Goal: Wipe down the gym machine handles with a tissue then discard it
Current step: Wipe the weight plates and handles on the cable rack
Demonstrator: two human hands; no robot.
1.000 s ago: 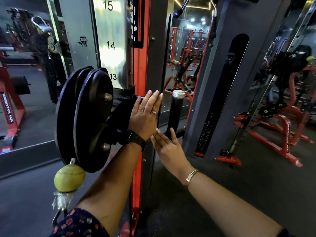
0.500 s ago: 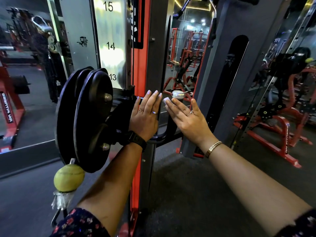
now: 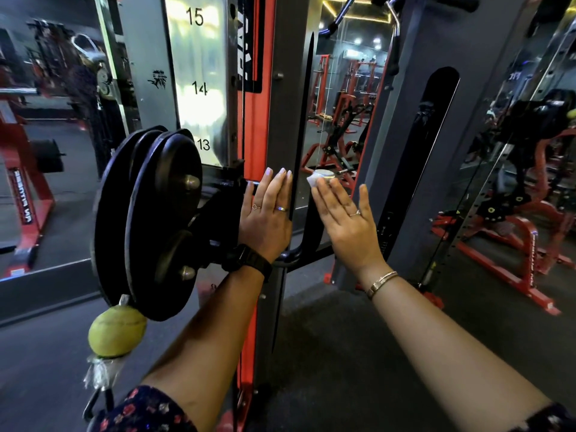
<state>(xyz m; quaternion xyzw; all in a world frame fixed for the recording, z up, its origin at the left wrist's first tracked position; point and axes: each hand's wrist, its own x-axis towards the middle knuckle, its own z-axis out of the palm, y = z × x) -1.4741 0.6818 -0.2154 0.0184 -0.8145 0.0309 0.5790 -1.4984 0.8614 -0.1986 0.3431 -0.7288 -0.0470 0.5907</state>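
Handle (image 3: 311, 226) beside weight plates (image 3: 162, 226), tissue (image 3: 312, 181) perhaps atop.

Black weight plates (image 3: 149, 219) stacked on horizontal peg. Yellow-green ball (image 3: 117, 332) directly below plates. Numbered steel upright (image 3: 199, 88) behind. Red machines (image 3: 514, 244) at right.

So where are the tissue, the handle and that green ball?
tissue (image 3: 312, 181), head view, its exposed white corner.
handle (image 3: 312, 228), head view, lower part of the black shaft.
green ball (image 3: 117, 332), head view, its middle.
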